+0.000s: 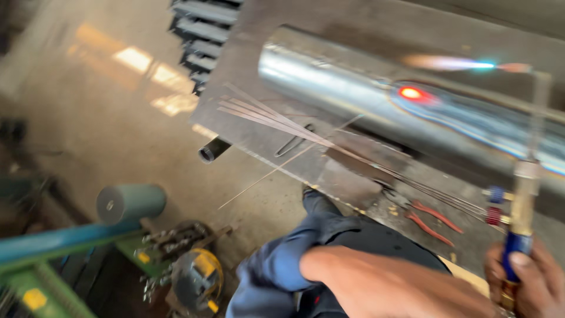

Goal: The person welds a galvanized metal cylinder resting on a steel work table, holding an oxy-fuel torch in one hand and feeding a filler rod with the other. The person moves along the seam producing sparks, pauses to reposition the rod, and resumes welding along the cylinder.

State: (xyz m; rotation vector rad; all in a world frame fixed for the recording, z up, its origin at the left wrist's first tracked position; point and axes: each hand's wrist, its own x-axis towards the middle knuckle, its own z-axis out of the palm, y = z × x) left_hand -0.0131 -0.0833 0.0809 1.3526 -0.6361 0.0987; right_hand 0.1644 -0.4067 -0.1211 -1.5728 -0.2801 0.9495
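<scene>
I'm heating the long shiny steel pipe (pixel 353 88) that lies across the grey steel bench plate (pixel 259 35), and a red-hot spot (pixel 411 92) glows on its upper side. To do this well I judge the flame (pixel 453 63) should play on that spot rather than off to its upper right, where the tip points now — and the heat wants to stay even, without lingering long enough to burn through.

My right hand (pixel 529 280) is closed around the blue-and-brass handle of the gas torch (pixel 521 206), fingers wrapped tight, the neck rising straight up and bending left at the top. My left hand (pixel 376 282) hangs low over my blue-trousered knee — blurred, loosely curled, and I see nothing in it. A fan of thin filler rods (pixel 276 121) lies on the plate just beside the pipe, with red-handled pliers (pixel 432 219) near the torch.
</scene>
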